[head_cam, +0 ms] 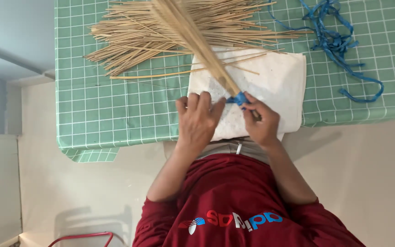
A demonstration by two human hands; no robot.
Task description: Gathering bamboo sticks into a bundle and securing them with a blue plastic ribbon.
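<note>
Midway, by the look of it: both hands work a blue plastic strip (237,98) around a bundle of thin sticks (196,39) over a white cloth (275,87); the right hand (261,121) pinches strip and bundle, the left hand (197,119) steadies it with fingers loosely curled, while loose sticks (133,41) and more blue ribbon (339,45) wait on the green checked table (115,110).

We count two hands (197,121) (261,121), one bundle of sticks (197,41), one blue tie (238,98) around it, one white cloth (275,87), and one loose heap of sticks (129,41), too many to count. The blue ribbon (339,45) looks like one tangled length.
</note>
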